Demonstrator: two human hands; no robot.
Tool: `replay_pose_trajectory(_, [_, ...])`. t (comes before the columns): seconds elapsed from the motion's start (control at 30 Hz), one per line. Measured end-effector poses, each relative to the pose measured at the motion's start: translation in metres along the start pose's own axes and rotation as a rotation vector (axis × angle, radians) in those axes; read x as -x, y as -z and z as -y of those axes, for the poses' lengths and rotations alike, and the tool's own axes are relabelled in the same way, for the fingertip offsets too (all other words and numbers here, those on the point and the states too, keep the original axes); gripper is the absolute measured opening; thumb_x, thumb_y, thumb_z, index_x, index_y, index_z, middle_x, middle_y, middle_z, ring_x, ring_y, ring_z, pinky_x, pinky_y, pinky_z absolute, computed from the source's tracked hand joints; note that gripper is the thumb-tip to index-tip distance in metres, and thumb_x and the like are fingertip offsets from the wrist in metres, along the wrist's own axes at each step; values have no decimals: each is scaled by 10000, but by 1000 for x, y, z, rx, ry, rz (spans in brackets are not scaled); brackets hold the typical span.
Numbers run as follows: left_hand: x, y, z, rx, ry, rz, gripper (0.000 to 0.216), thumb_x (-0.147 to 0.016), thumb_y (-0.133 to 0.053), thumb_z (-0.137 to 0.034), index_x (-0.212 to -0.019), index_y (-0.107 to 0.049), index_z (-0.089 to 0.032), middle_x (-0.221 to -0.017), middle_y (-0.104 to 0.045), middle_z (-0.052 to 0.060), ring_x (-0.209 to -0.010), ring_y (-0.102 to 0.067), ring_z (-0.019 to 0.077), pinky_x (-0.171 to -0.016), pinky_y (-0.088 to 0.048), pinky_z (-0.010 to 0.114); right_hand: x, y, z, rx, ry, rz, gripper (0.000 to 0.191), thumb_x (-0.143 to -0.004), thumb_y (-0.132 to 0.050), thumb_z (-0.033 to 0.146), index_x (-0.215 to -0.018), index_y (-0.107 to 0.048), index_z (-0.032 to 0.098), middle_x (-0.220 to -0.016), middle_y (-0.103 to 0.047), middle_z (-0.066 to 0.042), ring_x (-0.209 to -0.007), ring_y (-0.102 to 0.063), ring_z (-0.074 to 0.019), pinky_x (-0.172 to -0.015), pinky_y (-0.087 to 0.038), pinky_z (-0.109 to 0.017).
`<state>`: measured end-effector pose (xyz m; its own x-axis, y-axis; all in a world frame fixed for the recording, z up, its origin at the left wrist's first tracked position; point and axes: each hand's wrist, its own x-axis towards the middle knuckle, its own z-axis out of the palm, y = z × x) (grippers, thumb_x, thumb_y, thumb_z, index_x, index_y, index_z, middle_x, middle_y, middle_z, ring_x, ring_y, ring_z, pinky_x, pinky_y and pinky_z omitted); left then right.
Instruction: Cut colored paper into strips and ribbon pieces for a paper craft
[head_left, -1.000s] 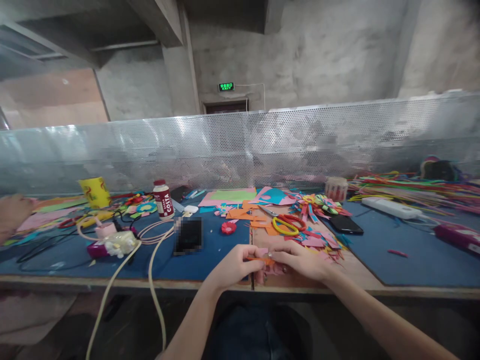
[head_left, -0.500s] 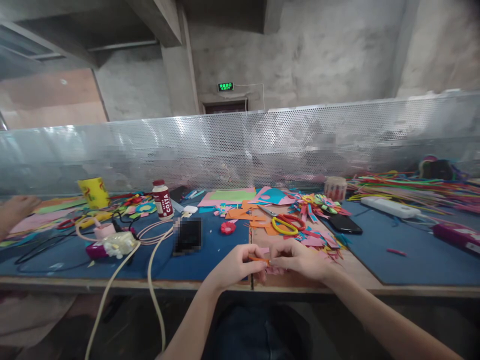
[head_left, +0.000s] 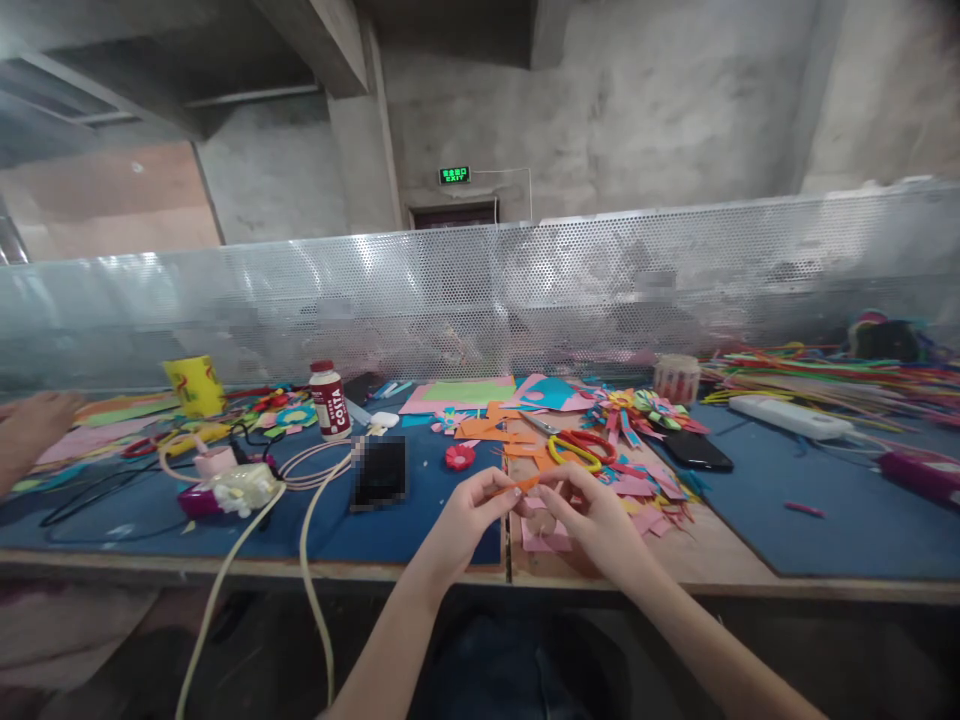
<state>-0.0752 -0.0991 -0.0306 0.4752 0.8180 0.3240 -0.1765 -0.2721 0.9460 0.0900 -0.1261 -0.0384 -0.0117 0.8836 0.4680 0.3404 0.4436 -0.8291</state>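
Note:
A small piece of orange paper point(head_left: 527, 484) is pinched between my two hands, above the near edge of the table. My left hand point(head_left: 474, 510) grips its left end, with thumb and fingertips closed. At its right end the fingers of my right hand point(head_left: 589, 510) are closed on it. Pink paper point(head_left: 546, 532) lies beneath my hands. Just beyond them are scissors with yellow and red handles point(head_left: 576, 452), among orange paper pieces point(head_left: 484, 428). A red paper flower point(head_left: 460, 457) rests on the blue mat to the left.
A phone point(head_left: 697, 450) and a white power strip point(head_left: 789, 416) lie to the right. Leftward stand a labelled bottle point(head_left: 328, 400) and a yellow roll point(head_left: 195, 386). Cables point(head_left: 309, 560) hang over the front edge. Another person's hand point(head_left: 41, 425) is at far left.
Both hands have risen slightly with the orange paper, which now tilts up to the right. More of the pink paper below shows. The camera view has shifted a little.

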Motion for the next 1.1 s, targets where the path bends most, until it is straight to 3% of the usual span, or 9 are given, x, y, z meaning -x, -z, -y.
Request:
replay_pose_trajectory(0.3, [-2,2,4,55,-15,-7,174,-770,-618,-286,-871,-579,-150,-818,-640,32,-793,-584,142,-783,-422,270,2,-19,2,123,276,-163,125,-826,-517,286,-812,-601,194,-719,-518,-6,-531,-440,-94,-483,-382,-226])
replay_pose_trajectory(0.4, [-4,1,7,105,8,-51,277,-772,-613,-322,-1001,-565,-172,-915,-643,50,-829,-595,154,-808,-428,299,2,-15,1,315,441,-254,97,-838,-492,214,-818,-584,193,-746,-542,-24,-582,-493,-103,-505,-416,-222])
replay_pose_trajectory(0.47, [-5,0,7,121,44,-53,276,-795,-568,-381,-923,-599,-138,-870,-652,69,-780,-603,159,-793,-436,313,2,-11,-2,559,619,-297,121,-837,-479,163,-864,-595,187,-776,-573,-46,-673,-540,-130,-574,-441,-240])
replay_pose_trajectory(0.6, [-6,-3,3,110,113,-24,382,-791,-530,-462,-752,-640,-98,-704,-649,72,-678,-596,171,-732,-444,316,6,-3,-4,974,834,-227,194,-840,-457,120,-932,-621,171,-793,-601,-70,-719,-548,-166,-625,-436,-285])
replay_pose_trajectory(0.77, [-5,-2,2,66,88,-39,304,-768,-585,-396,-733,-663,-104,-715,-646,43,-704,-549,148,-703,-413,264,11,-2,1,1099,922,-129,239,-837,-427,89,-966,-620,145,-788,-603,-73,-720,-536,-169,-583,-442,-274])
replay_pose_trajectory(0.93, [-6,2,8,53,73,-82,261,-752,-613,-339,-849,-695,-111,-803,-674,69,-781,-569,163,-744,-421,263,10,-3,-6,947,847,-104,249,-830,-449,126,-1027,-597,162,-877,-612,-87,-785,-548,-185,-623,-464,-283])
replay_pose_trajectory(1.0, [-6,2,9,93,83,-123,267,-745,-619,-342,-857,-698,-113,-829,-682,84,-806,-588,176,-774,-432,282,10,-5,-5,719,682,-131,247,-843,-441,159,-1047,-579,179,-924,-601,-84,-829,-553,-176,-676,-471,-278])
replay_pose_trajectory(1.1, [-6,1,7,164,91,-172,278,-741,-622,-354,-865,-703,-118,-896,-686,107,-868,-603,198,-826,-435,311,8,-9,2,411,323,-114,185,-850,-444,226,-951,-598,203,-834,-591,-47,-690,-549,-139,-596,-453,-246])
